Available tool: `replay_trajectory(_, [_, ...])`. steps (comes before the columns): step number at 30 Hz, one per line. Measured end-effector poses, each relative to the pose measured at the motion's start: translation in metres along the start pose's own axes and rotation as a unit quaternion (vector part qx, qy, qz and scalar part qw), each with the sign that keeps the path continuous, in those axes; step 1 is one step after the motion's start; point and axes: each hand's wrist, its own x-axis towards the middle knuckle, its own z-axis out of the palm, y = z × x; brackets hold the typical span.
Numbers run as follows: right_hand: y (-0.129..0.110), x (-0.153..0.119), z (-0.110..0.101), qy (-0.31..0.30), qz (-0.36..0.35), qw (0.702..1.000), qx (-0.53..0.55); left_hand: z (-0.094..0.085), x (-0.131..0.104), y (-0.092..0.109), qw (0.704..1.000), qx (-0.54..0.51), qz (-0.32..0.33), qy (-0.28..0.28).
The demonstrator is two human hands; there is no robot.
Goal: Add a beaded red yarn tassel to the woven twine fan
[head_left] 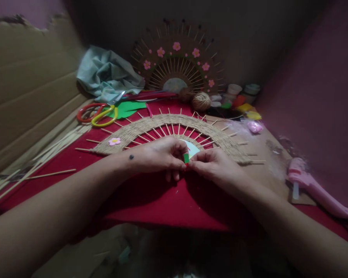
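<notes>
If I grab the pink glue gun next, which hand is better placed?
Probably your right hand: it is nearer the glue gun, which lies on the right. Your left hand is farther, beyond the green piece.

Rough woven-twine arch [174, 119]; matt wooden sticks [50, 150] left.
Red cloth [168, 208] matt; far-left scissors [111, 105]: shiny metal, glossy plastic handles [115, 112]; right glue gun [316, 187] smooth plastic.

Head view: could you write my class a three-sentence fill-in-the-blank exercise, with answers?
The scrap between the left hand and right hand is mostly ____.
The scissors have one reddish-orange handle and one ____ handle.
The flower on the nearer fan sits toward its ____ end.
Answers: green; yellow; left.
</notes>
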Motion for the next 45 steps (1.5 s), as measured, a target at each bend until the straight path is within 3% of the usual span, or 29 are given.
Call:
replay_trajectory(9, [0.002, -0.002, -0.003, -0.035, 0.01, 0.999, 0.007, -0.001, 0.0, -0.002, 0.999, 0.033, -0.03, 0.015])
replay_trajectory(12, [0.003, -0.004, -0.002, -0.03, -0.045, 0.997, -0.046, -0.002, 0.0, -0.002, 0.999, 0.036, -0.03, 0.011])
replay_trajectory(16, [0.004, -0.007, -0.002, -0.003, -0.158, 0.973, -0.17, -0.003, 0.0, -0.002, 0.999, 0.041, -0.032, 0.007])
replay_trajectory(23, [0.006, -0.006, -0.004, -0.018, -0.195, 0.958, -0.209, -0.003, 0.0, 0.002, 0.998, 0.052, -0.019, -0.007])
replay_trajectory(28, [0.007, -0.005, -0.002, -0.015, -0.182, 0.959, -0.218, -0.003, -0.001, 0.004, 0.997, 0.067, -0.027, -0.01])
replay_trajectory(33, [0.006, -0.004, -0.002, -0.012, -0.153, 0.976, -0.152, -0.002, -0.002, 0.002, 0.996, 0.085, -0.021, 0.004])
replay_trajectory(40, [0.001, -0.002, -0.001, -0.021, -0.043, 0.999, -0.02, 0.004, -0.004, 0.006, 0.993, 0.113, -0.018, 0.029])
replay_trajectory(45, [-0.003, 0.0, 0.003, -0.029, 0.055, 0.991, 0.119, 0.009, -0.007, 0.008, 0.958, 0.267, 0.046, 0.091])
